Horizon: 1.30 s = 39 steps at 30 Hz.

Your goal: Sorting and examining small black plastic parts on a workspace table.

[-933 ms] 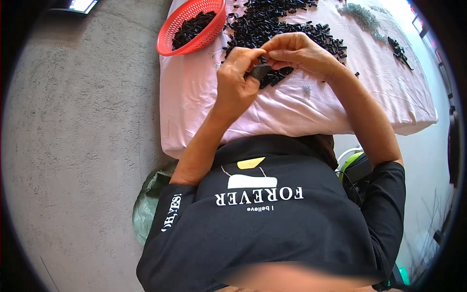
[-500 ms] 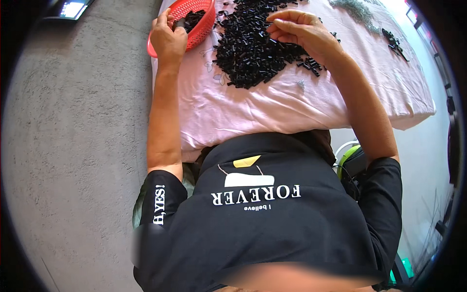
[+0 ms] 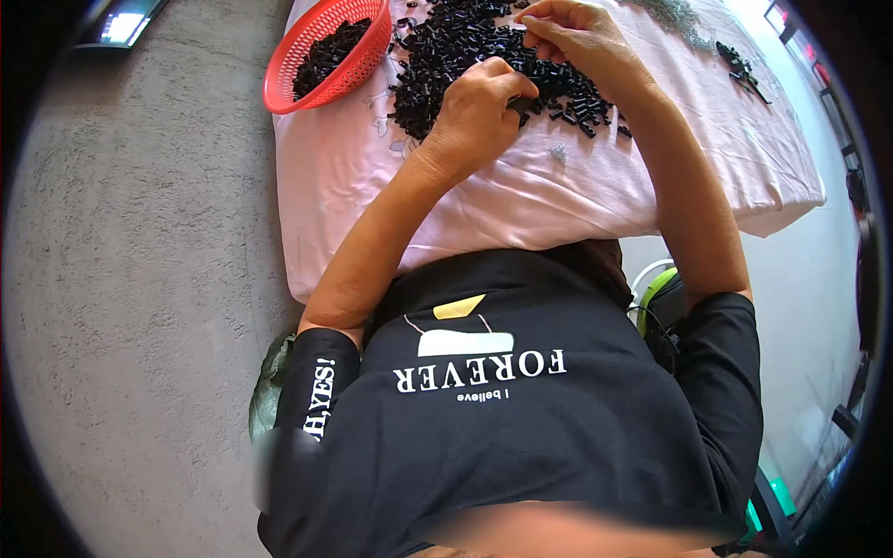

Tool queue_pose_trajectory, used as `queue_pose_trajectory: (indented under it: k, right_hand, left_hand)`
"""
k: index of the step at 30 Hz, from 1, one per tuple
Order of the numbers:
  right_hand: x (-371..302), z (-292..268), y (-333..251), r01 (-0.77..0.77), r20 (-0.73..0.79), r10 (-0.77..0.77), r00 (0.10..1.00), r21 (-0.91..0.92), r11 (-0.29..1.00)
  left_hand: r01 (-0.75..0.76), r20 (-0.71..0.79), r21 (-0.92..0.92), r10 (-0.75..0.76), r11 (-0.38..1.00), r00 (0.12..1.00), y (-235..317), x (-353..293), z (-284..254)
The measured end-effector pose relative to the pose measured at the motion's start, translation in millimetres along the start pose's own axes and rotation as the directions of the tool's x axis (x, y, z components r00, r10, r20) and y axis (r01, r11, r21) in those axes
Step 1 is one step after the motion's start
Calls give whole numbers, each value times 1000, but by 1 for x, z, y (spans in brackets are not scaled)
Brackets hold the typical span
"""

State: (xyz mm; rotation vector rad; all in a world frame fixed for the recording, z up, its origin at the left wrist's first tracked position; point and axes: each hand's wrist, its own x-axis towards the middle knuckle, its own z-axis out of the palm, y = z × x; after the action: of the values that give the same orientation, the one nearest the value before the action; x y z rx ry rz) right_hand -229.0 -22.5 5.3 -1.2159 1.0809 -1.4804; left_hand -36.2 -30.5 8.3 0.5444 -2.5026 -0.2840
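My left hand is over the near part of a heap of small black tubular pieces, its fingers curled inward with something dark at the tips that I cannot make out. To its right and a little farther away, my right hand hovers over the heap's right side, thumb and forefinger brought together; whatever they pinch is too small to tell. A red plastic basket with perforated walls stands tilted at the table's left edge, holding more black pieces.
Pink patterned cloth covers the table. Toward the far right lie a pile of clear small pieces and a little cluster of black pieces. A few clear bits rest near my right wrist. A lit screen is at far left.
My left hand has come out of the red basket and moved right, over the black heap. The right hand stays over the heap, its fingers drawn closer together. The whole view has shifted slightly.
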Motion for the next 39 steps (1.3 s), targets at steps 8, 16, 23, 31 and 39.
queue_pose_trajectory:
  k: [8, 16, 23, 31, 39]
  right_hand:
    - [-3, 6, -11, -19, -56, 13, 998, -114, 993]
    - [0, -3, -9, 67, -100, -71, 993, -37, 997]
    - [-4, 1, -27, -15, -146, 15, 989, 0, 1000]
    - [2, -6, -10, 78, -122, -71, 990, 53, 996]
    - [6, -13, -6, 57, -123, -51, 991, 50, 997]
  left_hand:
    - [43, 62, 143, -52, 989, 997, 4, 4, 13]
    - [79, 81, 123, -90, 989, 993, 8, 16, 10]
    - [-81, -9, 125, 83, 989, 997, -2, 36, 39]
    - [-120, -53, 131, 128, 984, 990, -19, 26, 26]
    - [-75, -113, 144, 92, 987, 989, -17, 30, 22]
